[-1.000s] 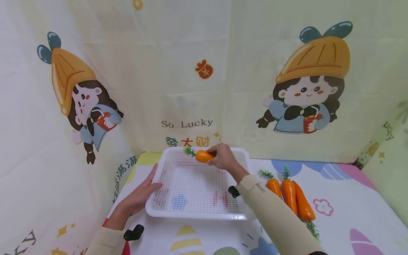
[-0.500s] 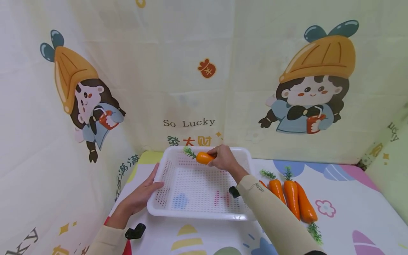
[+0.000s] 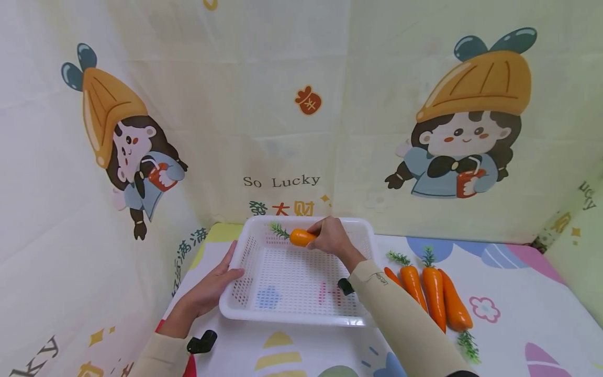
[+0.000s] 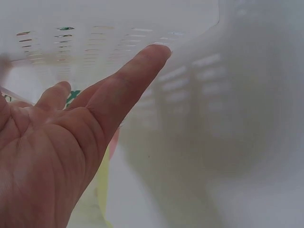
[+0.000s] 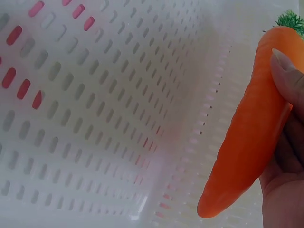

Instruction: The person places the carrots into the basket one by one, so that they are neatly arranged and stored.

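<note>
A white perforated plastic basket point(image 3: 301, 317) stands on the table. At its left side my left hand point(image 3: 207, 290) holds the rim, the thumb over the edge and the fingers along the outer wall. In the left wrist view the left hand point(image 4: 61, 137) lies against the pale plastic. My right hand point(image 3: 332, 238) pinches an orange carrot point(image 3: 301, 237) with a green leafy top, inside the far part of the basket. The right wrist view shows this carrot point(image 5: 251, 123) with its tip pointing down, the right thumb point(image 5: 287, 76) on its thick end.
Several more carrots point(image 3: 433, 293) with green tops lie on the patterned tablecloth point(image 3: 513, 303) right of the basket, partly behind the right sleeve point(image 3: 400, 319). A printed cloth point(image 3: 358, 125) hangs behind and to the left of the table.
My right hand has lowered the carrot slightly into the far part of the basket. My left hand stays at the rim. The whole view has shifted a little.
</note>
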`<state>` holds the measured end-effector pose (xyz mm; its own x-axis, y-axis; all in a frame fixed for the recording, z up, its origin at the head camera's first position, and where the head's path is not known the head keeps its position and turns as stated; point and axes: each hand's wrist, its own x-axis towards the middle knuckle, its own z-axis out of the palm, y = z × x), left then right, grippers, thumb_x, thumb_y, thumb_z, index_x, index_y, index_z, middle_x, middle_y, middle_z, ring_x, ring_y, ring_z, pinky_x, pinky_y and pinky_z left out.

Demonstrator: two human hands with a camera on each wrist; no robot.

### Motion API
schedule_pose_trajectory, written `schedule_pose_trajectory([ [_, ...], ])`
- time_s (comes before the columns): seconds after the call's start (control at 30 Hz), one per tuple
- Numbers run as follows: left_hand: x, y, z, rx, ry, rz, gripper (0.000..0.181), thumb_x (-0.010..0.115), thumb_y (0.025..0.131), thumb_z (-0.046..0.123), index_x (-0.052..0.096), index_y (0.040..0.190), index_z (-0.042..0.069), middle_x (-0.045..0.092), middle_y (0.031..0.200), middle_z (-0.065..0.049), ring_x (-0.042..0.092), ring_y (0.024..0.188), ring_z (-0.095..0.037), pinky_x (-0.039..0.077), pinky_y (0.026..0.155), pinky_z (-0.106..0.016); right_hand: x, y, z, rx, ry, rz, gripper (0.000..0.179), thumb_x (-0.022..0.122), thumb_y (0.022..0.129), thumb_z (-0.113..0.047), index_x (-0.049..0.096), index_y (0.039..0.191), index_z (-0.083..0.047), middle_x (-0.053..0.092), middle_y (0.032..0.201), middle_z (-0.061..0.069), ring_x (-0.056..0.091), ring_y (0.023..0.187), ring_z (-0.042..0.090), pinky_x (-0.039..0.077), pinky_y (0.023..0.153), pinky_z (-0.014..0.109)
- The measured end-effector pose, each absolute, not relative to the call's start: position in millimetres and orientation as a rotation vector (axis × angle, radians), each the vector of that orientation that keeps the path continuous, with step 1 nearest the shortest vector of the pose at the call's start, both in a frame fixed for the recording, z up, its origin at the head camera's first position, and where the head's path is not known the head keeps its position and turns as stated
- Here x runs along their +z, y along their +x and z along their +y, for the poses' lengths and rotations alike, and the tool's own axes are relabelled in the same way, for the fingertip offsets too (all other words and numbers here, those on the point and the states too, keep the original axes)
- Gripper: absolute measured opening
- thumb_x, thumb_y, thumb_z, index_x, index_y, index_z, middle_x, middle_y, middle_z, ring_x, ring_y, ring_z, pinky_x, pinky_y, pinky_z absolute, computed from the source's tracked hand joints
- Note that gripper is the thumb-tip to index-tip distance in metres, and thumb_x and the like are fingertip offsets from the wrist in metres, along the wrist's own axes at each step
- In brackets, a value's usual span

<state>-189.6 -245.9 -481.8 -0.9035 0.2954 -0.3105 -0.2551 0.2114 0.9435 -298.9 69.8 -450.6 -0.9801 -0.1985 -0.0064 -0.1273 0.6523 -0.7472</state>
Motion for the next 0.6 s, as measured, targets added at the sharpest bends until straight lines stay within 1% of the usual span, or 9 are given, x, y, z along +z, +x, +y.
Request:
schedule_pose_trajectory([
  [0.17, -482.5, -189.9, -246.3, 1.753, 0.053, 2.046, 0.080, 0.052, 0.109, 0.029, 0.000, 0.154, 0.069, 0.026, 0.172, 0.001, 0.058, 0.137, -0.034, 0.058, 0.103, -0.046, -453.4, -298.9, 69.4, -1.247, -0.311, 2.790, 0.036, 0.095, 0.069, -0.004, 0.083, 0.103, -0.003, 0.082, 0.096, 0.010, 0.073, 0.086, 0.020, 0.063, 0.087, 0.036],
  [0.3, -483.5, -190.1, -246.2, 1.754, 0.040, 2.048, 0.080, 0.053, 0.109, 0.030, 0.001, 0.154, 0.070, 0.027, 0.172, 0.003, 0.058, 0.137, -0.034, 0.059, 0.101, -0.047, -455.4, -299.6, 69.3, -1.246, -0.328, 2.792, 0.037, 0.096, 0.068, -0.005, 0.083, 0.102, -0.003, 0.082, 0.097, 0.010, 0.074, 0.086, 0.019, 0.064, 0.084, 0.035],
  [0.4, -484.1, -190.4, -246.1, 1.748, 0.030, 2.056, 0.080, 0.053, 0.108, 0.030, 0.001, 0.153, 0.070, 0.026, 0.172, 0.005, 0.058, 0.138, -0.033, 0.059, 0.102, -0.046, -456.0, -299.5, 68.8, -1.254, -0.303, 2.775, 0.038, 0.096, 0.068, -0.004, 0.083, 0.103, -0.003, 0.082, 0.097, 0.010, 0.073, 0.086, 0.020, 0.064, 0.083, 0.034],
  [0.6, -484.9, -191.2, -246.4, 1.750, 0.041, 2.052, 0.080, 0.052, 0.109, 0.030, -0.001, 0.155, 0.068, 0.021, 0.174, 0.007, 0.053, 0.143, -0.035, 0.057, 0.105, -0.048, -458.1, -300.4, 67.4, -1.237, -0.261, 2.748, 0.034, 0.094, 0.070, -0.003, 0.083, 0.103, -0.004, 0.082, 0.097, 0.009, 0.072, 0.088, 0.021, 0.064, 0.084, 0.035],
])
